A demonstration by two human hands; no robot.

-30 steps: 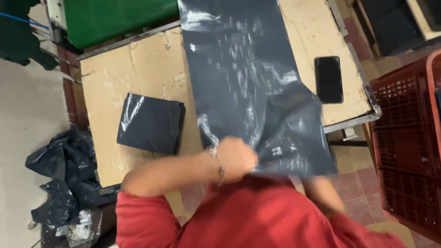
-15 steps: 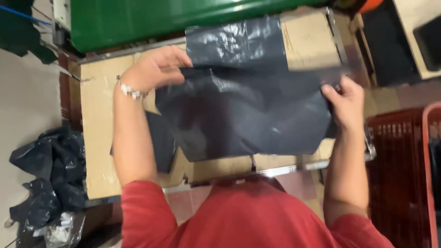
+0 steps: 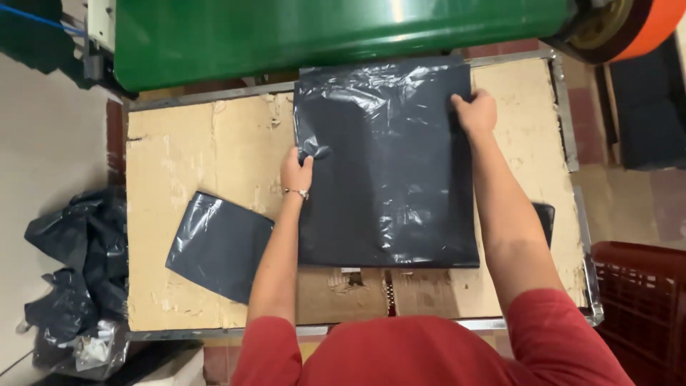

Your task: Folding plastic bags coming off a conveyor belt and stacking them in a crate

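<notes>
Both hands grip the dark grey plastic bag (image 3: pixel 389 164) on the cardboard tabletop (image 3: pixel 186 157): left hand (image 3: pixel 296 171) pinching its left edge, right hand (image 3: pixel 475 113) its right corner.

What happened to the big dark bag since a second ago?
The big dark bag was held up, then came down and now lies spread flat on the cardboard table. The left hand and right hand moved to its edges. The small folded bag stayed put.
</notes>
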